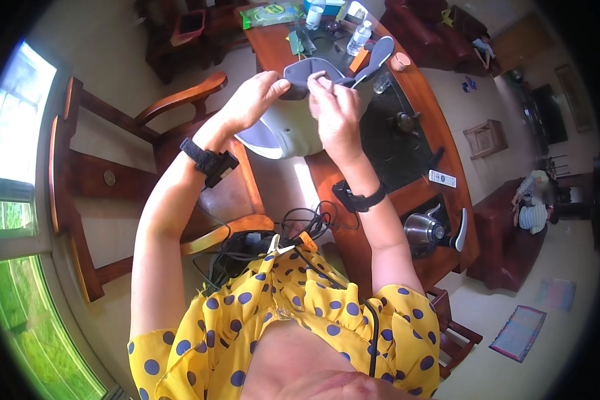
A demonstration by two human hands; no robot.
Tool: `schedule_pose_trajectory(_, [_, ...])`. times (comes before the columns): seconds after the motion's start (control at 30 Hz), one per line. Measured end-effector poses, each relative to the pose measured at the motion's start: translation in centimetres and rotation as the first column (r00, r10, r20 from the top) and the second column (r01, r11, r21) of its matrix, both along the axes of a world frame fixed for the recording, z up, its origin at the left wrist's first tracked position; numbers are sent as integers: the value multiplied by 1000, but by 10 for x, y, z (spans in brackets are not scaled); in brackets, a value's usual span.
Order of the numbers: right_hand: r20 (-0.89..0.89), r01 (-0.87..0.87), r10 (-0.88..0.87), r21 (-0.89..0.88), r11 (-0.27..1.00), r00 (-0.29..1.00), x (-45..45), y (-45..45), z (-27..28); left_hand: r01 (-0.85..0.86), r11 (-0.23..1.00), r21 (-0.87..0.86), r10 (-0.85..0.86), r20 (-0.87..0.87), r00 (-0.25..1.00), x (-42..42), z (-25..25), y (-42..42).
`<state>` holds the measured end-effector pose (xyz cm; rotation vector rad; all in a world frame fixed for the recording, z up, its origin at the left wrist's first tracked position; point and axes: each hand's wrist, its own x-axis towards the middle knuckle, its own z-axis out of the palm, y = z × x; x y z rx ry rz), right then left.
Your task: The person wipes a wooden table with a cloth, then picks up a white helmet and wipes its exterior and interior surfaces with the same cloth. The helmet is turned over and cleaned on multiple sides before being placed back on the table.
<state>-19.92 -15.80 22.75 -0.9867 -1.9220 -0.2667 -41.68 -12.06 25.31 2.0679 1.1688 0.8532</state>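
A light grey, rounded plastic item (297, 127) with a dark grey padded part (312, 67) at its top lies before me, partly over the edge of the wooden tea table; its exact kind I cannot tell. My left hand (260, 95) is at the left side of the padded part, thumb and fingers close to its rim. Over its right side is my right hand (335, 100), fingers bent and pinched together near a small greyish piece that I cannot make out. Beyond, a grey padded piece with a white edge (380, 52) sticks out to the upper right. Both wrists wear black straps.
The wooden table (442, 130) bears water bottles (359, 37), a drinking glass (381, 84), a pink cup (400, 61), a remote control (442, 178) and a steel kettle (422, 232). A wooden armchair (110, 175) stands left. Black cables (305, 220) hang near my waist. People sit on the right-hand sofa (500, 250).
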Motion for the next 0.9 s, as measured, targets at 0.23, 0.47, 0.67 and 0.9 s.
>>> schedule_pose_trajectory(0.23, [62,183,-182,-9,983,981,28,23,7,11,999,37,-9,-60,998,4,1,4])
schedule_pose_trajectory(0.47, [-313,100,-126,-98,990,941,64,46,17,-7,1000,-18,5,-73,997,0,13,2])
schedule_pose_trajectory(0.67, [-207,52,-96,-208,977,974,100,80,0,10,999,-32,-12,-54,998,-1,10,4])
schedule_pose_trajectory(0.9, [-371,324,-341,-109,940,864,133,133,34,-6,1000,-5,5,-60,998,-4,13,0])
